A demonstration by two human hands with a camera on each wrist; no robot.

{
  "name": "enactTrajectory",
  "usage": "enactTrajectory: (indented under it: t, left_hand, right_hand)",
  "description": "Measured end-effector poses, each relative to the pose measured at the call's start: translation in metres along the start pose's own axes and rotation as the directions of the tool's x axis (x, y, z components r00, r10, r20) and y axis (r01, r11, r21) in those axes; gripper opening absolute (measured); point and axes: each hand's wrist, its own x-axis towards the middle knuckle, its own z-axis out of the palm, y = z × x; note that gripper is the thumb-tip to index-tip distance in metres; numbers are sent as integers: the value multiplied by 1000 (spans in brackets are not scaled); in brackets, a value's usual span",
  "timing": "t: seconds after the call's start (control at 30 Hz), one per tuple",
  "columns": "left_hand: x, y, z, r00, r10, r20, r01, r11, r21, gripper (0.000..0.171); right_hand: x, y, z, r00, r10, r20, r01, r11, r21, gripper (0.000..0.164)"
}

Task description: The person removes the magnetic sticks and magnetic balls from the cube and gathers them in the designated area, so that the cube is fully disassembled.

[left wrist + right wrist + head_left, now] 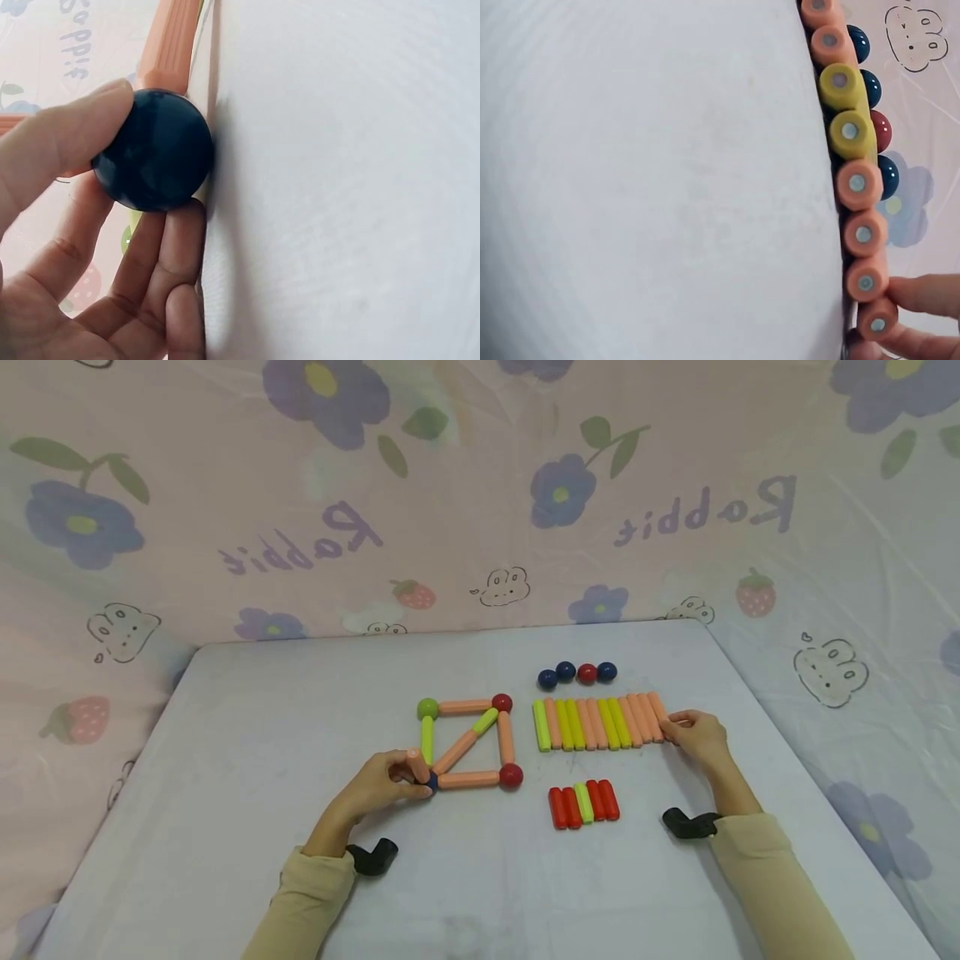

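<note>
My left hand [377, 785] grips a dark blue ball [156, 150] at the near-left corner of a flat square of rods and balls. A short orange rod [417, 765] stands up from that ball beside my fingers. The square's other corners are a green ball [427, 708] and two red balls, far right [502, 702] and near right [512, 776]. An orange and light-green diagonal [460, 747] crosses it. My right hand [699, 739] pinches the last orange rod [877, 320] at the right end of a side-by-side row of orange, yellow and green rods [592, 724].
Behind the row sit several balls, blue with one red [587, 674]. Nearer, a short row of red rods [558, 808] has one green rod [583, 803] among them. The white table [480, 877] meets a printed curtain [450, 510] at its back. Black wrist mounts [375, 857] sit at both cuffs.
</note>
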Motion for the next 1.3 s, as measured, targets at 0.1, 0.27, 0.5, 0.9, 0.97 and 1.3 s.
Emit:
enactTrajectory:
  t: [0.1,0.27,0.5,0.9,0.97,1.3]
  left_hand:
    - [-1,1,0,1000,4,0,-4,1000,-4,22]
    - [-1,0,0,1000,18,5,-18,1000,-10,22]
    - [-2,0,-2,1000,31,-1,-31,1000,0,21]
    - [0,1,1,1000,-3,-9,3,1000,15,21]
    - [0,1,1,1000,-1,-11,2,1000,20,21]
    - [-1,3,2,999,-23,-28,24,999,33,25]
  right_hand:
    - [-1,-2,1,1000,-24,-5,23,999,-40,45]
    - [-3,-3,1,999,-38,15,40,994,-104,46]
    - [-1,-5,4,992,-121,47,128,976,-175,43]
    - [-34,-31,21,919,-361,-160,341,930,-140,32]
    - [-44,-45,29,902,-410,-135,398,911,-107,31]
    - [-94,-111,94,793,-607,51,589,785,195,29]
